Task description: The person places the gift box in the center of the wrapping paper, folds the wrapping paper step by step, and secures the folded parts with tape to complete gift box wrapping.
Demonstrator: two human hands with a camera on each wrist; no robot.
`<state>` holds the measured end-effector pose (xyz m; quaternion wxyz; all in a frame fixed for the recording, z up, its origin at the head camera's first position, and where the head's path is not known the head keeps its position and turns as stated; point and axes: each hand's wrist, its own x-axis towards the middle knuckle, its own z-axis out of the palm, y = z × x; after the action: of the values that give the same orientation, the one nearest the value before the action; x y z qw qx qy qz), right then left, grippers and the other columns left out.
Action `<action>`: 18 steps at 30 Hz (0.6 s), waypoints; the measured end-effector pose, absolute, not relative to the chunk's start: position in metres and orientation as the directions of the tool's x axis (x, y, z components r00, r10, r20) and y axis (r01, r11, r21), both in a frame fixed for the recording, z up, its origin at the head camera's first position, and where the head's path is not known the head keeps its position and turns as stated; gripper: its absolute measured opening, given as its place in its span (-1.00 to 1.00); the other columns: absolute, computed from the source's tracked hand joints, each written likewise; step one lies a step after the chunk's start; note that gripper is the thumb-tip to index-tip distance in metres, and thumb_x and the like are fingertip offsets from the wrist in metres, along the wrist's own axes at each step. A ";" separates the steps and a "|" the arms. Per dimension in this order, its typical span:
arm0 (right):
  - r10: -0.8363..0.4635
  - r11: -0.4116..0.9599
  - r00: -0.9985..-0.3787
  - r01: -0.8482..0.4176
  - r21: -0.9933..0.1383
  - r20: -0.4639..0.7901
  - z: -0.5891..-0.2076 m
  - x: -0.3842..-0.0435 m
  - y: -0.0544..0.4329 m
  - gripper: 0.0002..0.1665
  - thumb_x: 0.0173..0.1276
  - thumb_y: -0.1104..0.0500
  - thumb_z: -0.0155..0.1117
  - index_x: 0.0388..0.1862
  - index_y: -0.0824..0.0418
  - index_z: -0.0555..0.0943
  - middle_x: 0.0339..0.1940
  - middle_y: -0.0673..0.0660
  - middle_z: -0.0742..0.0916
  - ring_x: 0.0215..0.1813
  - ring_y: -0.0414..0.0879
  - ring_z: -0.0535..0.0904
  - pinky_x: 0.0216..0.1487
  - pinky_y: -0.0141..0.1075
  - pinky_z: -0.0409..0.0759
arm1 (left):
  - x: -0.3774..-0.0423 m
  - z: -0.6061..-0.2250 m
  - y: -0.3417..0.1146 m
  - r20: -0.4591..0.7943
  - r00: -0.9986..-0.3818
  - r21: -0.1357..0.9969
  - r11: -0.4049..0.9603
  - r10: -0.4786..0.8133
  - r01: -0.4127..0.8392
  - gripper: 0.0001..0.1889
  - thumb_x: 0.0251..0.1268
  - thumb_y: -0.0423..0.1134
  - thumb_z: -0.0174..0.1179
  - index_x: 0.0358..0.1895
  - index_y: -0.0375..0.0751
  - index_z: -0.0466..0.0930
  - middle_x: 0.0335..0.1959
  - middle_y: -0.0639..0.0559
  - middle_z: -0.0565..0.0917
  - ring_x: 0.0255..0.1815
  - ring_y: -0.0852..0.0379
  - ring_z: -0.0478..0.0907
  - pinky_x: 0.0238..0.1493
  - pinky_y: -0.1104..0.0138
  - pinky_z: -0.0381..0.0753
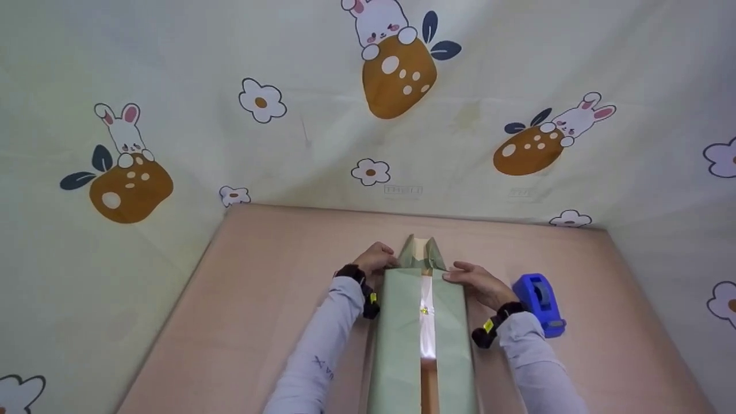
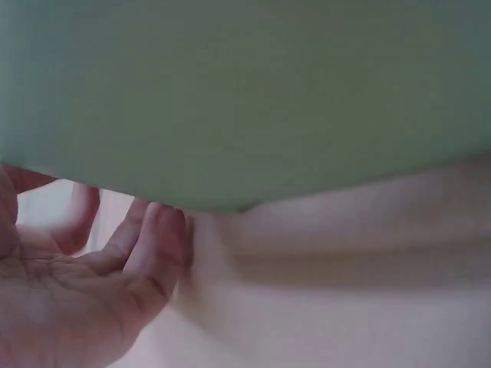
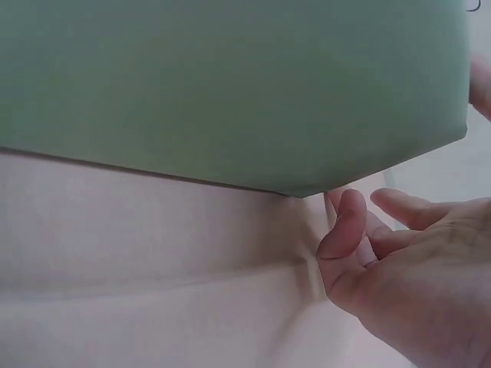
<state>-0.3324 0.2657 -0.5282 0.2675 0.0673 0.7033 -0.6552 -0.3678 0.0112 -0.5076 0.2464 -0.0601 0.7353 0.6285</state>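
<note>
A long box (image 1: 428, 388) wrapped in pale green paper (image 1: 402, 333) lies lengthwise in front of me in the head view. Its paper edges stand apart along the top, and a shiny strip (image 1: 427, 322) bridges part of that gap. At the far end the paper folds inward into a tapering flap (image 1: 421, 247). My left hand (image 1: 376, 259) is at the far left corner, its loosely bent fingers (image 2: 157, 241) beside the box end. At the far right corner, my right hand (image 1: 483, 284) touches the paper's top edge; its lower fingers (image 3: 349, 222) are bent near the bottom corner.
A blue tape dispenser (image 1: 540, 305) stands right of my right wrist. The table has a brown covering (image 1: 259, 322). Behind and beside it hangs a pale cloth (image 1: 305, 144) printed with rabbits and flowers.
</note>
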 end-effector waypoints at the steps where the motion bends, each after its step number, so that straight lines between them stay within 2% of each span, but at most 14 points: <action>1: -0.263 0.133 -0.846 0.444 -0.886 -0.464 -0.529 -0.333 0.266 0.12 0.19 0.04 0.31 0.47 0.35 -0.17 0.49 0.35 0.08 0.43 0.18 0.15 0.44 -0.03 0.08 | -0.369 -0.509 0.011 -0.441 -0.871 0.892 0.218 0.217 -0.397 -0.56 0.18 -0.39 0.14 0.13 -0.36 0.28 -0.01 -0.23 0.47 -0.07 -0.05 0.46 0.00 0.20 0.52; 3: -0.273 0.135 -0.843 0.444 -0.886 -0.464 -0.532 -0.333 0.265 0.15 0.17 0.02 0.32 0.47 0.37 -0.18 0.49 0.35 0.06 0.44 0.17 0.12 0.45 -0.03 0.05 | -0.370 -0.512 0.011 -0.447 -0.864 0.883 0.271 0.231 -0.384 -0.49 0.18 -0.37 0.15 0.21 -0.36 0.27 0.09 -0.27 0.46 0.01 -0.08 0.47 0.05 0.17 0.51; 5: -0.265 0.148 -0.842 0.446 -0.883 -0.470 -0.535 -0.334 0.264 0.19 0.12 0.00 0.36 0.46 0.38 -0.17 0.49 0.34 0.07 0.43 0.15 0.16 0.44 -0.04 0.08 | -0.373 -0.516 0.010 -0.437 -0.860 0.879 0.329 0.264 -0.346 -0.53 0.20 -0.36 0.15 0.20 -0.40 0.37 0.12 -0.25 0.50 0.03 -0.05 0.49 0.05 0.21 0.53; 7: -0.260 0.156 -0.841 0.448 -0.881 -0.474 -0.537 -0.334 0.264 0.20 0.10 -0.01 0.38 0.46 0.39 -0.15 0.49 0.34 0.10 0.39 0.13 0.24 0.41 -0.04 0.15 | -0.374 -0.517 0.010 -0.411 -0.862 0.885 0.357 0.296 -0.299 -0.69 0.20 -0.37 0.14 0.00 -0.41 0.54 -0.05 -0.13 0.60 -0.10 0.06 0.53 -0.08 0.31 0.56; 8: -0.254 0.158 -0.843 0.448 -0.880 -0.475 -0.538 -0.334 0.263 0.19 0.10 -0.01 0.38 0.46 0.40 -0.14 0.47 0.35 0.15 0.34 0.11 0.31 0.39 -0.05 0.20 | -0.374 -0.517 0.009 -0.389 -0.866 0.895 0.352 0.315 -0.274 -0.82 0.19 -0.40 0.12 -0.17 -0.40 0.59 -0.24 -0.06 0.63 -0.23 0.13 0.53 -0.19 0.36 0.54; 10: -0.245 0.158 -0.848 0.443 -0.883 -0.469 -0.537 -0.334 0.264 0.16 0.12 0.01 0.36 0.46 0.40 -0.12 0.44 0.37 0.20 0.29 0.10 0.38 0.36 -0.05 0.25 | -0.378 -0.519 0.009 -0.362 -0.867 0.908 0.340 0.342 -0.245 -0.93 0.18 -0.42 0.10 -0.42 -0.35 0.52 -0.49 0.04 0.51 -0.42 0.19 0.42 -0.35 0.41 0.44; 11: -0.248 0.154 -0.853 0.433 -0.888 -0.459 -0.536 -0.334 0.264 0.14 0.15 0.02 0.34 0.46 0.40 -0.12 0.45 0.37 0.18 0.31 0.11 0.35 0.37 -0.04 0.24 | -0.379 -0.520 0.010 -0.351 -0.866 0.915 0.326 0.355 -0.237 -0.91 0.17 -0.43 0.09 -0.47 -0.30 0.44 -0.53 0.08 0.42 -0.45 0.19 0.36 -0.38 0.41 0.39; 13: -0.264 0.149 -0.862 0.407 -0.901 -0.433 -0.533 -0.334 0.264 0.06 0.20 0.07 0.29 0.47 0.37 -0.11 0.45 0.37 0.18 0.35 0.13 0.30 0.37 -0.03 0.23 | -0.382 -0.519 0.010 -0.327 -0.861 0.926 0.313 0.390 -0.210 -0.87 0.17 -0.42 0.09 -0.46 -0.19 0.34 -0.52 0.10 0.37 -0.44 0.20 0.34 -0.38 0.41 0.36; 14: -0.265 0.151 -0.870 0.389 -0.909 -0.416 -0.532 -0.334 0.264 0.03 0.21 0.10 0.29 0.47 0.35 -0.08 0.44 0.37 0.21 0.35 0.12 0.30 0.37 -0.04 0.24 | -0.383 -0.519 0.010 -0.309 -0.859 0.933 0.306 0.408 -0.190 -0.89 0.17 -0.42 0.09 -0.42 -0.20 0.35 -0.49 0.09 0.40 -0.42 0.19 0.35 -0.37 0.40 0.36; 16: -0.271 0.159 -0.888 0.340 -0.927 -0.372 -0.530 -0.334 0.263 -0.03 0.22 0.14 0.28 0.47 0.32 -0.02 0.44 0.34 0.22 0.37 0.13 0.26 0.36 -0.07 0.23 | -0.386 -0.521 0.009 -0.277 -0.848 0.948 0.270 0.452 -0.166 -0.89 0.16 -0.41 0.12 -0.26 -0.24 0.43 -0.35 0.00 0.56 -0.32 0.17 0.47 -0.30 0.41 0.45; 18: -0.266 0.188 -0.907 0.283 -0.941 -0.326 -0.527 -0.333 0.262 -0.11 0.24 0.16 0.27 0.45 0.30 0.07 0.37 0.34 0.33 0.30 0.08 0.34 0.32 -0.12 0.27 | -0.386 -0.515 0.007 -0.237 -0.842 0.960 0.250 0.484 -0.126 -0.79 0.14 -0.42 0.13 -0.12 -0.26 0.50 -0.21 -0.05 0.65 -0.25 0.19 0.55 -0.22 0.39 0.51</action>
<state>-0.3332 0.2620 -0.5265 0.2153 0.0057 0.7401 -0.6370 -0.3856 0.0074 -0.5154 0.2541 0.1195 0.7485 0.6008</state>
